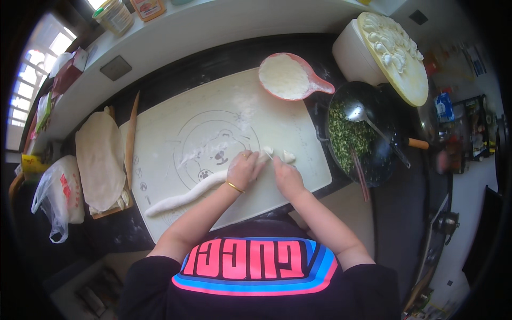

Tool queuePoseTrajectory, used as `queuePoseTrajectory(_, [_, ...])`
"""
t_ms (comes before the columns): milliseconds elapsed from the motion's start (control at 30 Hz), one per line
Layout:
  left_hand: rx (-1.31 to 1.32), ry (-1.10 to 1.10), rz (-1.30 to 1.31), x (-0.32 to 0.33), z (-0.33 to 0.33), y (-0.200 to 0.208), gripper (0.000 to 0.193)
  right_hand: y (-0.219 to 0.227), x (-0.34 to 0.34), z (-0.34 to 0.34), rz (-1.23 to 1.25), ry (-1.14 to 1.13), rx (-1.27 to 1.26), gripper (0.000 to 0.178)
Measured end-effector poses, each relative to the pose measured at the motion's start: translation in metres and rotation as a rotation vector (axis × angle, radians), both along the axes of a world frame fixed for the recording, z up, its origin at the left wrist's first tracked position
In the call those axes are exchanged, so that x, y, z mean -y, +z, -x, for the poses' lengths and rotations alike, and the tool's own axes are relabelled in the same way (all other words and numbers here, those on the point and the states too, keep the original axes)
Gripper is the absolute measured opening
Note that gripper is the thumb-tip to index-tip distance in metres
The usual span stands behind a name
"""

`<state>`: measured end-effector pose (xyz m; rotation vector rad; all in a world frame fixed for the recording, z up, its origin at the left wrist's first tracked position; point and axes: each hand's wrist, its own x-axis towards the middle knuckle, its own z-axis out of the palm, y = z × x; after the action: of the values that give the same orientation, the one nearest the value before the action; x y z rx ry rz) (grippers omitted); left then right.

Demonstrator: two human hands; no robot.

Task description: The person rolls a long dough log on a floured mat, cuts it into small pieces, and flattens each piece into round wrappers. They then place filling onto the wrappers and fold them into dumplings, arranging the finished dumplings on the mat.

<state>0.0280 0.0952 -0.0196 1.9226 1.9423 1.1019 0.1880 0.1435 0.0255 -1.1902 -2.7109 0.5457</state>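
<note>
A long white dough rope [186, 198] lies slantwise on a pale silicone mat [160, 133] dusted with flour. My left hand [246, 169], with a gold bangle at the wrist, is closed over the rope's right end. Close beside it, my right hand [288, 177] is pinched around a thin, pale-edged object at the rope's tip; its kind is too small to make out. Just beyond the right fingertips sits a small cut dough piece [288, 157], apart from the rope.
A pink handled bowl [320, 85] of flour stands on the mat's far edge. To its right is a wok [381, 173] of chopped greens with a ladle [373, 124] and chopsticks [360, 178]. Behind are dumplings [392, 48]. Leftward lie a rolling pin [131, 138], a beige sheet [98, 160] and a plastic bag [58, 192].
</note>
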Motion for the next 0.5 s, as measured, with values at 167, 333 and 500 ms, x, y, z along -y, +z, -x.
queuePoseTrajectory(167, [0.023, -0.010, 0.211, 0.005, 0.005, 0.012, 0.030, -0.005, -0.006, 0.011, 0.118, -0.030, 0.072, 0.024])
queuePoseTrajectory(333, [0.132, -0.038, 0.341, 0.012, 0.009, 0.007, 0.037, -0.016, -0.014, 0.019, 0.151, -0.051, 0.073, 0.023])
queuePoseTrajectory(500, [0.065, -0.036, 0.281, 0.023, -0.004, 0.013, 0.035, 0.023, -0.013, 0.009, 0.211, -0.206, -0.083, 0.012])
